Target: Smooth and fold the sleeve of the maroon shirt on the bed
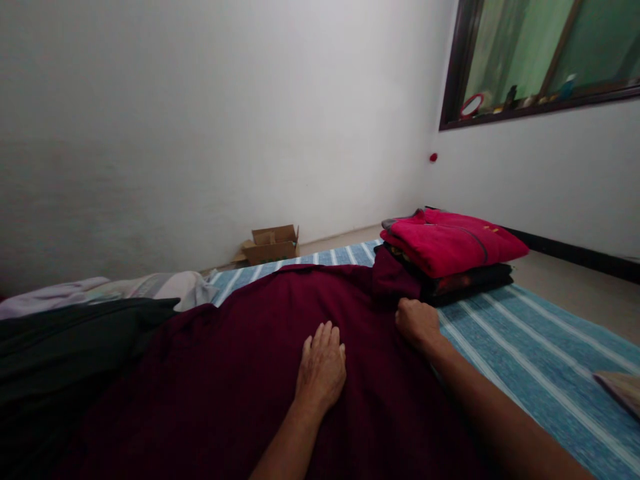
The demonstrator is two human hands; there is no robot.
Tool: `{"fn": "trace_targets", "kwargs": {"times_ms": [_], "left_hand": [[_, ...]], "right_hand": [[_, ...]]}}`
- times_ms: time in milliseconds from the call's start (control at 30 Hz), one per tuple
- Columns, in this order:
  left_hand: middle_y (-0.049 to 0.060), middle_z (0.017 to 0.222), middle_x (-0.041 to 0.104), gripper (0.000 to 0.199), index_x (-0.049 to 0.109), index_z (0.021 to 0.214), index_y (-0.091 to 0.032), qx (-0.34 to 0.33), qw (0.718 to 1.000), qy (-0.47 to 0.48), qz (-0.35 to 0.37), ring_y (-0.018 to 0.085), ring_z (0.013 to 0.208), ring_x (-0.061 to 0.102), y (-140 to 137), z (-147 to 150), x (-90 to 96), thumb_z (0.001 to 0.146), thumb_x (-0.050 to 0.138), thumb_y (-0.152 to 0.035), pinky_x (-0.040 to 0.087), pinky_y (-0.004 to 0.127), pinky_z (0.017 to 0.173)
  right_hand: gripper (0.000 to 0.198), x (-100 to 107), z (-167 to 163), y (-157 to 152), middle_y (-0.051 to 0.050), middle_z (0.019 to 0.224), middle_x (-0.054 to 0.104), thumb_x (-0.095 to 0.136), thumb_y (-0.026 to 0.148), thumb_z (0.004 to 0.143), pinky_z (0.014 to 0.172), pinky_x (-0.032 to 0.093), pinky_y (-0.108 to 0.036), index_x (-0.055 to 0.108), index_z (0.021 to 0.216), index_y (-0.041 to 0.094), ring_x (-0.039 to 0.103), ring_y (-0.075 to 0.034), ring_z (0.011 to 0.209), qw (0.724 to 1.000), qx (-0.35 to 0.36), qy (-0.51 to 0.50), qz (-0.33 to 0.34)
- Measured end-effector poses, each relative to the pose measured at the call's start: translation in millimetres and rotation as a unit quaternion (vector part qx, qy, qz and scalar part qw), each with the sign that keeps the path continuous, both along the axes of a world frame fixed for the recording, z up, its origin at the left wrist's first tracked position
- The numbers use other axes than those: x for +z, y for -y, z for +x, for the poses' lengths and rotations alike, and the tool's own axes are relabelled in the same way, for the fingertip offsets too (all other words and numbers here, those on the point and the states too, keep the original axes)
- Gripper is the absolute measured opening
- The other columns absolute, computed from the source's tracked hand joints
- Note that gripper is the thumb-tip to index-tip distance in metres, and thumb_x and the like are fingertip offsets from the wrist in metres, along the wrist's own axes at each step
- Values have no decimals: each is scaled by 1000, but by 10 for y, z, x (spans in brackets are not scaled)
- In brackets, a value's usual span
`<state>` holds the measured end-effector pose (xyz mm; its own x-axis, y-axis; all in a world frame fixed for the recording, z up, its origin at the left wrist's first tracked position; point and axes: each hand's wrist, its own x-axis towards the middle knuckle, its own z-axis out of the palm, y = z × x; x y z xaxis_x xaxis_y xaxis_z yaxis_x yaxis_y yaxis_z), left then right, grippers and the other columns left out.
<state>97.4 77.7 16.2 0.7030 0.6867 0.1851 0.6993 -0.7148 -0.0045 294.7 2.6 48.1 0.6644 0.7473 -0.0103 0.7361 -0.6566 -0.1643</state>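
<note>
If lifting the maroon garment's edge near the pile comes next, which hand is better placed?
Probably the right hand, curled at that edge; the left hand lies flat on the garment, further from the pile.

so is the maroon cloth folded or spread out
Spread out: the maroon cloth lies wide across the striped sheet, with the left hand flat on it.

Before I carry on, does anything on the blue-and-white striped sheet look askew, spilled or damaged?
No spill or damage shows. Mildly askew: the large maroon cloth, otherwise mostly spread out, bunches up against the folded stack of pink and black clothes, just beyond the curled right hand.
</note>
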Motion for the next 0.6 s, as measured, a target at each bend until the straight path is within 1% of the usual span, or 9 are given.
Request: {"fn": "trace_targets", "kwargs": {"times_ms": [133,267,400,500,600], "left_hand": [[12,140,39,44,44,129,-13,-4,1000,4,-8,24,130,32,3,-3,2,90,28,-26,27,45,105],[12,140,39,45,44,129,-13,-1,1000,4,-12,24,130,31,8,4,14,90,27,-26,27,45,105],[13,141,37,47,42,132,-12,0,1000,-8,-21,25,131,29,19,3,19,91,28,-30,25,46,106],[13,143,33,52,38,135,-17,-13,1000,-7,-25,28,133,25,31,-14,23,89,33,-42,24,49,105],[9,146,27,54,38,134,-24,-47,998,-11,-38,29,135,20,40,-32,48,87,36,-49,22,53,105]], "right_hand": [[30,-21,121,41,-18,98,66,37,21,86,71,44,-29,64,99,14,64,-24,90,999,-35,8,-4],[27,-88,100,65,-15,95,66,40,15,83,71,44,-28,61,101,16,64,-23,89,1000,-26,14,-5],[29,-154,32,71,-16,94,66,39,9,83,71,44,-30,56,106,15,65,-23,86,999,-16,28,0],[31,-193,13,78,-16,93,65,34,7,85,70,44,-31,54,106,13,65,-24,84,999,-14,38,7],[33,-227,27,86,-16,92,65,28,6,86,68,45,-33,53,106,14,66,-25,83,999,-10,45,16]]}}
